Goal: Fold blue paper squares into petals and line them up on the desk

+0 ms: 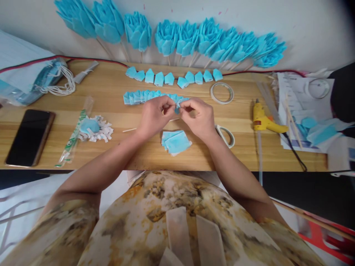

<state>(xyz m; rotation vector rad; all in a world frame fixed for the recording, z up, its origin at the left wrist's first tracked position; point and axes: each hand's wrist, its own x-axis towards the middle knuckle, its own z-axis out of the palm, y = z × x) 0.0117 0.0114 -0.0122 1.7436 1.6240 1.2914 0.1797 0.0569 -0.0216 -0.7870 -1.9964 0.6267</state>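
Head view, left to right: a row of folded blue pieces (135,98) stands on the tabletop (242,149); our left hand (156,115) pinches one side of a small blue piece (177,109), just in front of the row's right part; below it lie flat blue pieces (177,143); our right hand (198,117) pinches the other side. We judge the pinched piece light, thin and soft, easily creased, hardly slippery, best taken by its edges between thumb and fingertip, without hard pulling.
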